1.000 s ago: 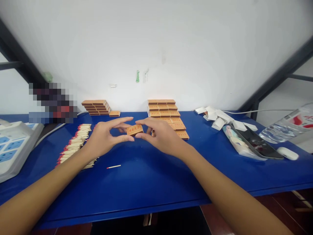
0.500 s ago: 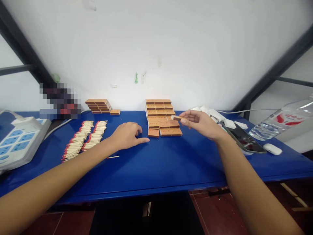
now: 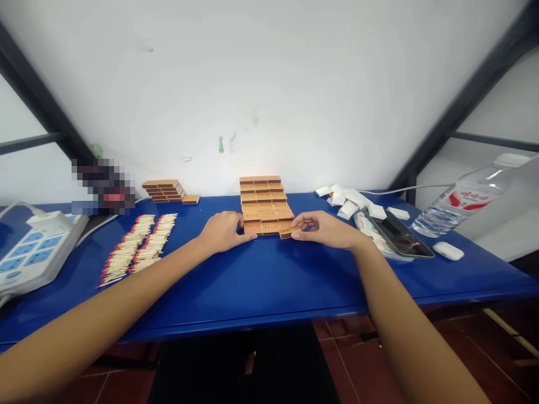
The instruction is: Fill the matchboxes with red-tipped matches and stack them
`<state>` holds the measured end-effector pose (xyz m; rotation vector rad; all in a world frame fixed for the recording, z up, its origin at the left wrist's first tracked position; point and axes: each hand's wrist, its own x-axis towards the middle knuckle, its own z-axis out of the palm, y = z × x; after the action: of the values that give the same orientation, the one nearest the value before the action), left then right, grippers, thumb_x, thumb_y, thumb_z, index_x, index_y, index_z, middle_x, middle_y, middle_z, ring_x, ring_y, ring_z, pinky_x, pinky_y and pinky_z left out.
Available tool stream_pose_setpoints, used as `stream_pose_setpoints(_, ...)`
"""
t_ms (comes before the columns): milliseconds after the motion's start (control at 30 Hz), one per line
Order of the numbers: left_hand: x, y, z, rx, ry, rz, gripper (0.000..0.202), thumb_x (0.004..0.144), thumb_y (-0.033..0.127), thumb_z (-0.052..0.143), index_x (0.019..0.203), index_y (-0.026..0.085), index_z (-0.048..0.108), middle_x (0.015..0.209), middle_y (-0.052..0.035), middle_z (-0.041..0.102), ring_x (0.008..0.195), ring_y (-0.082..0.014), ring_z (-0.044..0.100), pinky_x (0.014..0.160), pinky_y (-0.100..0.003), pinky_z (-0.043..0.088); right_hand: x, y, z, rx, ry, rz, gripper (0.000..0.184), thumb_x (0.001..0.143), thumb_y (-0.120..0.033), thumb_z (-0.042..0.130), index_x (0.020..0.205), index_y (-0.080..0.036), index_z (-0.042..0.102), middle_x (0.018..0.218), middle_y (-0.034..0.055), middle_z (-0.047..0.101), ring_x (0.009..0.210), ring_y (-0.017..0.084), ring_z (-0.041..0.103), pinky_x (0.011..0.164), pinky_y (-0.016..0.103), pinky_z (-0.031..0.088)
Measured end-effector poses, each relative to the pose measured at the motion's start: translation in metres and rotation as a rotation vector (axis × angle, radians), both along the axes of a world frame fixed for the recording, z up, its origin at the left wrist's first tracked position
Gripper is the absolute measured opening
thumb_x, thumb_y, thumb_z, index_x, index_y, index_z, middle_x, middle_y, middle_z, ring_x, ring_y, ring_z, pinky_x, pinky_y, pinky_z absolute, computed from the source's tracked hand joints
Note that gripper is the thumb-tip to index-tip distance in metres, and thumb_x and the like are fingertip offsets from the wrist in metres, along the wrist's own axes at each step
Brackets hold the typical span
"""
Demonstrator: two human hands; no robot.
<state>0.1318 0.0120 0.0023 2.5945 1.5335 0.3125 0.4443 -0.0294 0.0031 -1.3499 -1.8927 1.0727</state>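
Observation:
Stepped rows of brown matchboxes (image 3: 264, 207) stand against the wall in front of me. My right hand (image 3: 322, 229) pinches a matchbox (image 3: 289, 233) between thumb and fingers. That box sits slightly askew at the right end of the front row. At the row's left end, my left hand (image 3: 223, 231) rests with fingers bent and thumb stretched along the front edge of a matchbox (image 3: 252, 228). Thumb and fingers there are apart, touching the box's corner without wrapping round it.
Two rows of red-tipped matches (image 3: 128, 247) lie left, with a smaller matchbox stack (image 3: 162, 191) behind. A power strip (image 3: 37, 249) is at far left. To the right are white box trays (image 3: 347, 202), a phone (image 3: 406, 235), a water bottle (image 3: 458, 196) and a white earphone case (image 3: 448, 251).
My right hand has brought its matchbox down and left to the front row's right end. My left hand has moved against the row's left end. The view has shifted slightly.

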Motion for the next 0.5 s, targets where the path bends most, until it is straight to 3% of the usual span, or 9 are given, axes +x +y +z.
stream_pose_setpoints(333,-0.003,0.004,0.007,-0.012,0.064,-0.028,0.061,0.089,0.080,0.071,0.095,0.020,0.071,0.105,-0.0129,0.080,0.092,-0.0334,0.074,0.070,-0.038,0.046,0.003,0.004,-0.006,0.056,-0.006,0.019,0.054,0.079,-0.064,0.089,0.106,-0.018,0.079,0.101,0.0088,0.077,0.097,0.024,0.069,0.094,0.042,0.053)
stream_pose_setpoints(500,-0.023,-0.002,0.015,0.019,0.076,-0.013,0.070,0.088,0.085,0.069,0.111,0.019,0.074,0.111,-0.0134,0.081,0.098,-0.0343,0.074,0.074,-0.038,0.048,-0.009,0.017,-0.009,0.296,0.084,-0.224,0.059,0.081,-0.063,0.086,0.118,-0.017,0.076,0.100,0.0077,0.074,0.090,0.023,0.064,0.088,0.041,0.053)
